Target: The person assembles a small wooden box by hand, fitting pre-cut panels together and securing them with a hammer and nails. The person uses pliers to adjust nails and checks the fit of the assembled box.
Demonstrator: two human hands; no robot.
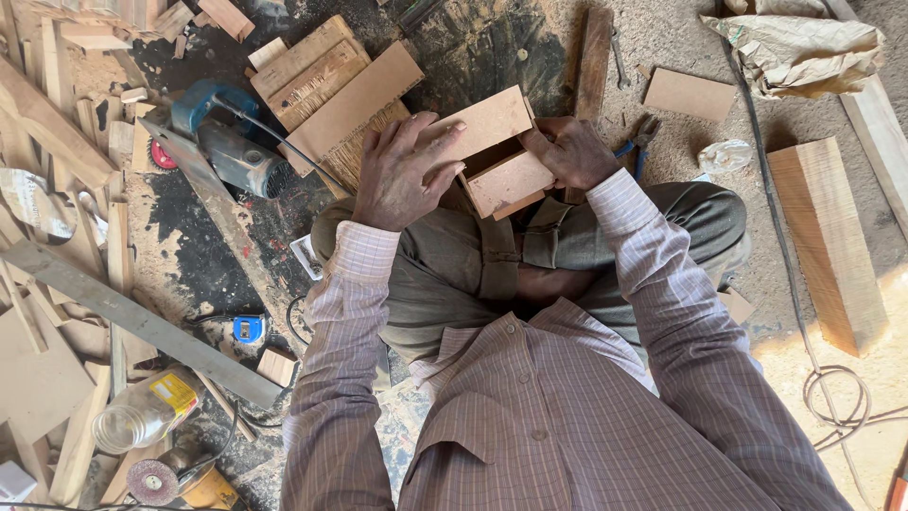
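Observation:
I sit cross-legged on a sawdust floor and hold a small box-like assembly of thin brown boards [497, 156] over my lap. My left hand [402, 175] grips its upper flat board from the left, fingers spread over the top face. On the right side, my right hand [567, 151] clasps the assembly, with its fingers curled around the edge. The lower board [511, 185] of the assembly tilts toward me. Both sleeves are striped pink.
A blue power tool [222, 137] with a cable lies at the left beside stacked boards [331, 80]. Pliers [638, 137] lie right of my right hand. A thick wood block [828, 241], a crumpled sack [799, 47], a glass jar [142, 416], a tape measure [248, 328] and scrap wood surround me.

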